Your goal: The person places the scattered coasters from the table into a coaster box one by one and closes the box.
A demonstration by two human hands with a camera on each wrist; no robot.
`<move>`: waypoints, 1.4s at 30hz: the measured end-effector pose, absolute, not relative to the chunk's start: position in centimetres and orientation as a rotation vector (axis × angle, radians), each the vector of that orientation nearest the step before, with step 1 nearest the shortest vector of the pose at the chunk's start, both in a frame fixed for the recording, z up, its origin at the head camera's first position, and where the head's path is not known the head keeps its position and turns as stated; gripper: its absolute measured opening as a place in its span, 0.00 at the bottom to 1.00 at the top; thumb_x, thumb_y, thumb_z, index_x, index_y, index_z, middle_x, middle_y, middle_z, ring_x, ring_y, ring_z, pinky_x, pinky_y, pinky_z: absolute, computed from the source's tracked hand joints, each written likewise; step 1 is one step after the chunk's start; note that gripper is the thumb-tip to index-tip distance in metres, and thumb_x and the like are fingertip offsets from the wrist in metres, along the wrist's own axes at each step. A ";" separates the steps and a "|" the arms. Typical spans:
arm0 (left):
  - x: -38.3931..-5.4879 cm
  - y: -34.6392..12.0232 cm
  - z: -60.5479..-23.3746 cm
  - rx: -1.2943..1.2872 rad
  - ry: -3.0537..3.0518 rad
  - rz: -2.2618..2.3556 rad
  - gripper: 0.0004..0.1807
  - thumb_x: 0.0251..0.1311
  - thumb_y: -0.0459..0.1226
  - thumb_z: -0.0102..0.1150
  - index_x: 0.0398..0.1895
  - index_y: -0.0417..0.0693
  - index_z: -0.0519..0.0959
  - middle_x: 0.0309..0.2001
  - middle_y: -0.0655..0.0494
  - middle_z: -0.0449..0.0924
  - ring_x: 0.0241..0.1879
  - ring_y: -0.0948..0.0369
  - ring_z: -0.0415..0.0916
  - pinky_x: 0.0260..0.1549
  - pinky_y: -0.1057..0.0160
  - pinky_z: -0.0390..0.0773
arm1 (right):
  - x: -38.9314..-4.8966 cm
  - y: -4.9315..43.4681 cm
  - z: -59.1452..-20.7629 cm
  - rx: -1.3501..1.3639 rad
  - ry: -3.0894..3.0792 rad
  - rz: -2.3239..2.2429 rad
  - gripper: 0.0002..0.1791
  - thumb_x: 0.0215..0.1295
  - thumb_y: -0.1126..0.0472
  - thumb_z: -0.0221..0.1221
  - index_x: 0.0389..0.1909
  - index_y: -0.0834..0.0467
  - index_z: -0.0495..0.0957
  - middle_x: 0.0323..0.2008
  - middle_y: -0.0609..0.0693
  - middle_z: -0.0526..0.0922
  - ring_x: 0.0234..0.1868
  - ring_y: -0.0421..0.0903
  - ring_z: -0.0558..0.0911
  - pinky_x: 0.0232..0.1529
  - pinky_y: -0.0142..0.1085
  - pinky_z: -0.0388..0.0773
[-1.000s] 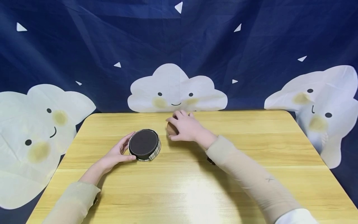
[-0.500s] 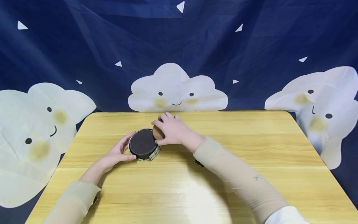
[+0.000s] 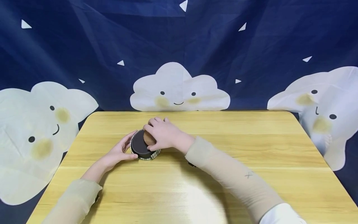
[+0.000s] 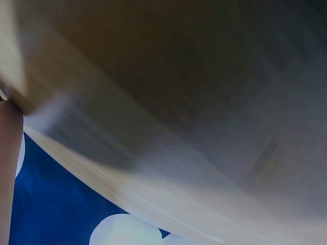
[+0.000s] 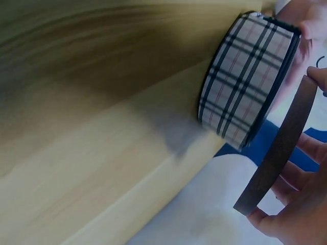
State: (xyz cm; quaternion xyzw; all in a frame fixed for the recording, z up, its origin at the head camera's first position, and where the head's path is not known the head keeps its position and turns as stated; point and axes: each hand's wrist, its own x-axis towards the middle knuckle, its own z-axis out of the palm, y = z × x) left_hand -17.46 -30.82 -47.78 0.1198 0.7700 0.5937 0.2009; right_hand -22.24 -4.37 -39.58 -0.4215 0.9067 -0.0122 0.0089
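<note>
A round holder (image 3: 139, 143) with a plaid side and a dark brown flat top stands on the table, left of the middle. My left hand (image 3: 118, 154) grips it from the left, thumb at the near side and fingers round the far side. My right hand (image 3: 165, 133) holds a thin round brown coaster (image 3: 149, 138) by its edge, and in the head view the coaster overlaps the holder's right part. From the right wrist, a gap shows between the tilted coaster and the holder's top. The left wrist view is mostly blurred, with one finger (image 4: 9, 168) at its left edge.
The light wooden table (image 3: 179, 180) has rounded far corners. Behind its far edge hangs a dark blue cloth (image 3: 156, 34) printed with smiling white clouds and small white triangles.
My right hand has moved left with the coaster, from beside the holder to over its right part. The left hand and the holder have stayed in place.
</note>
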 end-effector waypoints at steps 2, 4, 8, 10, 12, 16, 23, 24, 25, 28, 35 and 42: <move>-17.5 -30.8 -47.7 0.337 2.147 1.662 0.58 0.62 0.30 0.73 0.88 0.51 0.45 0.85 0.39 0.47 0.82 0.54 0.51 0.63 0.89 0.59 | -22.1 -4.8 -39.7 -1.331 2.827 -0.035 0.43 0.61 0.30 0.68 0.72 0.46 0.71 0.66 0.49 0.75 0.68 0.49 0.72 0.59 0.47 0.75; -17.4 -30.8 -47.7 0.345 2.144 1.671 0.58 0.62 0.30 0.73 0.88 0.49 0.45 0.85 0.38 0.46 0.84 0.45 0.46 0.62 0.89 0.59 | -22.1 -5.2 -39.9 -1.341 2.819 -0.036 0.43 0.61 0.30 0.67 0.73 0.46 0.71 0.66 0.49 0.75 0.67 0.48 0.71 0.60 0.46 0.74; -17.4 -30.8 -47.7 0.366 2.142 1.687 0.58 0.62 0.30 0.73 0.88 0.47 0.45 0.85 0.37 0.47 0.83 0.51 0.50 0.63 0.89 0.59 | -22.0 -6.0 -40.1 -1.362 2.806 -0.026 0.42 0.63 0.29 0.65 0.73 0.46 0.71 0.66 0.49 0.74 0.67 0.48 0.71 0.60 0.46 0.75; -17.4 -30.8 -47.7 0.367 2.139 1.692 0.58 0.62 0.30 0.73 0.88 0.47 0.45 0.85 0.38 0.48 0.79 0.67 0.58 0.63 0.89 0.59 | -21.9 -6.4 -40.3 -1.374 2.802 -0.011 0.42 0.63 0.28 0.64 0.73 0.45 0.71 0.65 0.48 0.74 0.67 0.47 0.70 0.61 0.47 0.75; -17.4 -30.8 -47.7 0.359 2.135 1.697 0.58 0.62 0.30 0.73 0.88 0.47 0.45 0.84 0.38 0.49 0.72 0.80 0.61 0.63 0.89 0.59 | -21.8 -6.8 -40.5 -1.387 2.796 0.003 0.42 0.64 0.28 0.63 0.73 0.45 0.71 0.65 0.48 0.74 0.67 0.47 0.70 0.62 0.47 0.76; -17.4 -30.9 -47.6 0.349 2.131 1.696 0.58 0.62 0.29 0.73 0.87 0.45 0.45 0.85 0.37 0.46 0.80 0.65 0.57 0.63 0.89 0.58 | -21.7 -7.4 -40.8 -1.412 2.783 0.021 0.42 0.64 0.27 0.63 0.73 0.44 0.70 0.66 0.48 0.74 0.68 0.48 0.70 0.63 0.46 0.75; -17.3 -30.8 -47.5 0.327 2.132 1.694 0.59 0.61 0.29 0.73 0.87 0.42 0.43 0.86 0.37 0.44 0.83 0.51 0.51 0.62 0.90 0.58 | -21.7 -7.9 -41.1 -1.416 2.772 0.025 0.42 0.66 0.26 0.61 0.75 0.43 0.69 0.68 0.48 0.74 0.71 0.48 0.69 0.64 0.47 0.75; -17.3 -30.8 -47.5 0.327 2.132 1.696 0.59 0.61 0.29 0.73 0.87 0.41 0.43 0.85 0.37 0.44 0.81 0.59 0.55 0.62 0.90 0.58 | -21.7 -8.0 -41.1 -1.417 2.770 0.027 0.43 0.66 0.26 0.61 0.76 0.43 0.69 0.68 0.48 0.74 0.71 0.48 0.69 0.64 0.46 0.75; -17.3 -30.8 -47.5 0.326 2.131 1.698 0.59 0.61 0.29 0.73 0.87 0.41 0.43 0.85 0.37 0.45 0.77 0.67 0.58 0.62 0.90 0.58 | -21.7 -8.0 -41.1 -1.418 2.768 0.028 0.43 0.66 0.26 0.61 0.76 0.43 0.69 0.68 0.48 0.74 0.71 0.48 0.69 0.64 0.46 0.75; -17.3 -30.7 -47.6 0.324 2.128 1.701 0.59 0.61 0.29 0.73 0.87 0.41 0.43 0.85 0.36 0.44 0.66 0.83 0.61 0.62 0.90 0.58 | -21.7 -8.1 -41.1 -1.419 2.763 0.030 0.42 0.67 0.27 0.61 0.76 0.43 0.68 0.69 0.48 0.73 0.71 0.47 0.69 0.64 0.46 0.74; -17.3 -30.8 -47.6 0.324 2.121 1.699 0.59 0.62 0.29 0.73 0.88 0.43 0.42 0.86 0.37 0.42 0.65 0.85 0.61 0.62 0.90 0.58 | -21.6 -7.9 -41.0 -1.410 2.751 0.026 0.42 0.69 0.26 0.58 0.78 0.41 0.66 0.71 0.48 0.71 0.73 0.47 0.67 0.67 0.47 0.73; -17.2 -30.8 -47.6 0.343 2.127 1.697 0.58 0.62 0.29 0.73 0.88 0.45 0.43 0.86 0.36 0.42 0.64 0.87 0.62 0.62 0.90 0.59 | -21.4 -7.6 -40.7 -1.370 2.714 0.063 0.44 0.67 0.29 0.61 0.80 0.41 0.63 0.73 0.48 0.68 0.74 0.47 0.65 0.67 0.47 0.73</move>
